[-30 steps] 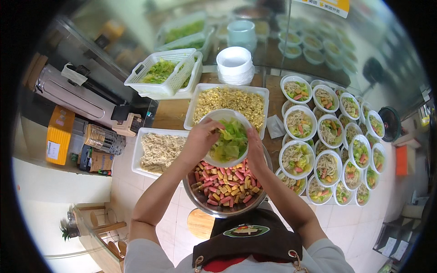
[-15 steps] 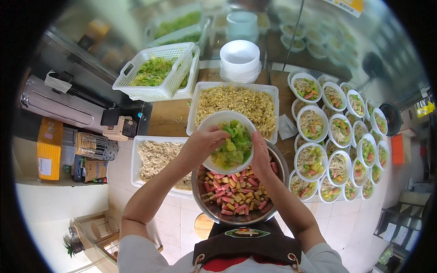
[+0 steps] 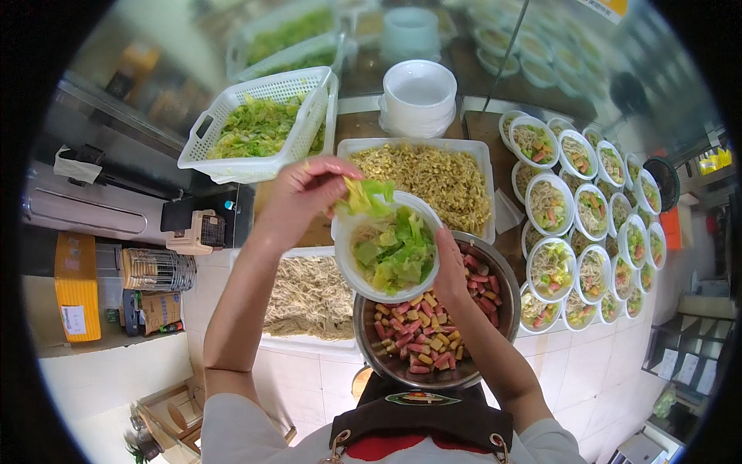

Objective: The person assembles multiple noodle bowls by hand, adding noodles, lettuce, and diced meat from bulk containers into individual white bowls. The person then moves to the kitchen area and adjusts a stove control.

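The left grip (image 3: 305,189) and right grip (image 3: 450,267) are bare, as are the forearms (image 3: 246,301). Below the left grip, a pale grey left sleeve (image 3: 241,429) ends near the elbow; a matching right sleeve (image 3: 547,442) sits below the right grip. Below and between both, a dark apron bib (image 3: 456,417) bears an oval emblem (image 3: 421,399), green-bordered. Its corners carry metal eyelets (image 3: 497,440) with metal clasps (image 3: 332,458); red material (image 3: 379,448) shows at its edge.

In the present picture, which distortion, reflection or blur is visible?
Head view: straight edges bend toward the black rim; head view, top: the glass panel shows soft, blurred reflections of the stacked white bowls and lettuce basket; head view, centre: the held bowl looks fairly sharp.
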Available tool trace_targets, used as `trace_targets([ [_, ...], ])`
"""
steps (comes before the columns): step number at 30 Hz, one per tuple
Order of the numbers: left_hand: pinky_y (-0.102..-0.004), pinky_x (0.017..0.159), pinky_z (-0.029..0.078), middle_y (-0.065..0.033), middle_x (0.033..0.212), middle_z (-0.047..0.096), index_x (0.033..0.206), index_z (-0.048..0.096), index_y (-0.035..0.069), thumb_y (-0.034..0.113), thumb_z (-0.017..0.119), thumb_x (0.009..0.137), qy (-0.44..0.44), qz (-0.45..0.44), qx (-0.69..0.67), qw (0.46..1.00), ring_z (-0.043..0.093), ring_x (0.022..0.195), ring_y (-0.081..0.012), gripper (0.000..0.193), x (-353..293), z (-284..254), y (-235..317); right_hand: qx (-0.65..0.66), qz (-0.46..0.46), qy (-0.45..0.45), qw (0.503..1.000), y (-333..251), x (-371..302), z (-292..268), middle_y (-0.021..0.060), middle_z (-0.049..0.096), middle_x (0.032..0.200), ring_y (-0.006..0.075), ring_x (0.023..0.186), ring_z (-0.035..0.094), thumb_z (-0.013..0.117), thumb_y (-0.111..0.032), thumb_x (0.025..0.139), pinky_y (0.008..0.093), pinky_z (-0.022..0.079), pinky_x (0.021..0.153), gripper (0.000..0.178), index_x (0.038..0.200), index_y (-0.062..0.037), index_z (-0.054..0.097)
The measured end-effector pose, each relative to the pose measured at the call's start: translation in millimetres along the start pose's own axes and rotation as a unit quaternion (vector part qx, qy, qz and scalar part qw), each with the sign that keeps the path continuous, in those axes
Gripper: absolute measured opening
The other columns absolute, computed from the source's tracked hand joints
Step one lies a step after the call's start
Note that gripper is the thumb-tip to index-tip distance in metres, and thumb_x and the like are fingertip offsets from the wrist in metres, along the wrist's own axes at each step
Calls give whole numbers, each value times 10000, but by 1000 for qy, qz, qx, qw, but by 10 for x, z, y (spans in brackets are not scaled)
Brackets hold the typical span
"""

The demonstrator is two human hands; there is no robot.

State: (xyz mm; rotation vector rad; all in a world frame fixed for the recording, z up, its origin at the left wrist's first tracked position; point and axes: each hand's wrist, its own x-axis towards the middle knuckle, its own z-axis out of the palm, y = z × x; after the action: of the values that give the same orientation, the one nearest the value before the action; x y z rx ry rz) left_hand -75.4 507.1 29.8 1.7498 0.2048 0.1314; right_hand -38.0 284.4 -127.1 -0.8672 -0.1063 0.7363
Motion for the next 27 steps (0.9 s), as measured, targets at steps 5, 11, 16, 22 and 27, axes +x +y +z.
trace_targets([
  [5, -190, 592, 416, 12, 884, 630, 973, 660, 76, 112, 566, 876, 153, 97, -4, 983, 533, 740, -43, 140, 464, -981, 91, -25, 2, 26, 999, 16, -64, -40, 109, 478, 1250, 183, 1123, 503, 329, -365, 983, 319, 437, 945, 487, 1304, -2, 380],
  [11, -197, 591, 428, 13, 817, 597, 957, 642, 42, 101, 570, 871, 111, -24, 236, 965, 519, 681, -55, 127, 1222, -2212, -828, -77, -15, 88, 993, 83, -126, -39, 101, 489, 1233, 173, 1118, 485, 346, -369, 978, 300, 413, 937, 507, 1324, 2, 365],
  [16, -200, 603, 454, 2, 834, 636, 952, 654, 52, 121, 594, 846, 186, 5, 138, 973, 566, 746, -55, 140, 1093, -2215, -936, -122, -21, 101, 987, 117, -32, -48, 104, 492, 1221, 179, 1102, 495, 372, -390, 967, 306, 428, 919, 527, 1317, 3, 365],
  [22, -198, 661, 446, 21, 914, 618, 966, 633, 89, 45, 551, 856, -24, 10, -16, 1000, 554, 808, -57, 144, 70, -833, -299, -127, 28, 122, 984, 247, 148, -31, 136, 423, 1290, 208, 1166, 451, 380, -460, 948, 310, 408, 951, 672, 1397, 18, 232],
  [27, -425, 858, 473, -210, 1196, 501, 930, 596, 35, 43, 630, 734, -51, 181, 459, 868, 536, 1026, -338, 199, -747, 258, -1034, -74, 32, 91, 993, 417, 158, 256, 94, 483, 1234, 184, 1104, 501, 385, -365, 969, 319, 442, 907, 498, 1329, -24, 352],
])
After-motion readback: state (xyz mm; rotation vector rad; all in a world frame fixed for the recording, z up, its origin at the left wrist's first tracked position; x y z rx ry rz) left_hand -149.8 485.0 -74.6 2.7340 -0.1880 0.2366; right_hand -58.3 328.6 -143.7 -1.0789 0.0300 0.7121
